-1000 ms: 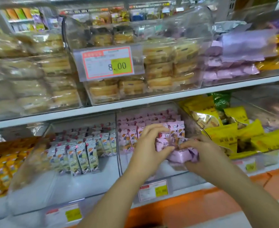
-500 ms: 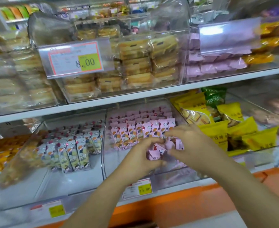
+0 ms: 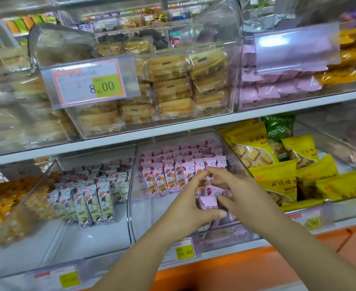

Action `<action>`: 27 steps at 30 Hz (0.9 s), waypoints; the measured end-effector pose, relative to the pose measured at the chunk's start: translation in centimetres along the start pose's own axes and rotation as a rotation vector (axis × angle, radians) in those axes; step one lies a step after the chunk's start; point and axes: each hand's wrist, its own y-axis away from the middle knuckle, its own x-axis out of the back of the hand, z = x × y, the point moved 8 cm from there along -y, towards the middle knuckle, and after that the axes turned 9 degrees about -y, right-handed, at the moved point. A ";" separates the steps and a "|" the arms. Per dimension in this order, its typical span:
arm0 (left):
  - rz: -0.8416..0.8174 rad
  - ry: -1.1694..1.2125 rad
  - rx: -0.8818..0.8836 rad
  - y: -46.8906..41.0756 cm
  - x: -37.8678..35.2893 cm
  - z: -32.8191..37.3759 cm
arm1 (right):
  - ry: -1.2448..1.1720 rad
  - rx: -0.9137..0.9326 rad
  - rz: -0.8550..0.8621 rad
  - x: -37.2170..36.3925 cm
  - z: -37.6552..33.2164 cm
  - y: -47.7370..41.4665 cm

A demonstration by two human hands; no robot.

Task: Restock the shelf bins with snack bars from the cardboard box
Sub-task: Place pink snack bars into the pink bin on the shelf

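Both hands meet inside a clear plastic bin (image 3: 133, 206) on the lower shelf. My left hand (image 3: 185, 208) and my right hand (image 3: 238, 192) together grip a small bunch of pink snack bars (image 3: 208, 201), held just in front of the rows of pink snack bars (image 3: 173, 173) standing upright at the back of that bin. The front part of the bin floor is bare. The cardboard box is not in view.
Left of it, a bin holds upright white-and-green bars (image 3: 89, 198). On the right a bin holds yellow snack bags (image 3: 282, 171). The shelf above carries bins of wrapped cakes (image 3: 173, 91) and pink packets (image 3: 277, 89). Price tags (image 3: 184, 252) line the shelf edge.
The view has shifted, so the shelf sits further right and lower. Both hands have moved the bunch of pink bars deeper into the bin, toward the standing rows.
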 end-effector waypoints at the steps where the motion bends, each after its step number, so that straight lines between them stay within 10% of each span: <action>1: 0.000 -0.002 -0.001 -0.1 0.0 0.1 | -0.015 0.005 0.028 0.3 0.2 0.1; 21: 0.426 0.165 -0.013 0.8 5.0 1.8 | 0.184 0.130 0.314 3.8 -0.8 1.8; 27: 0.516 0.331 -0.061 1.1 5.8 3.3 | -0.337 -0.210 -0.140 -1.2 -1.6 1.7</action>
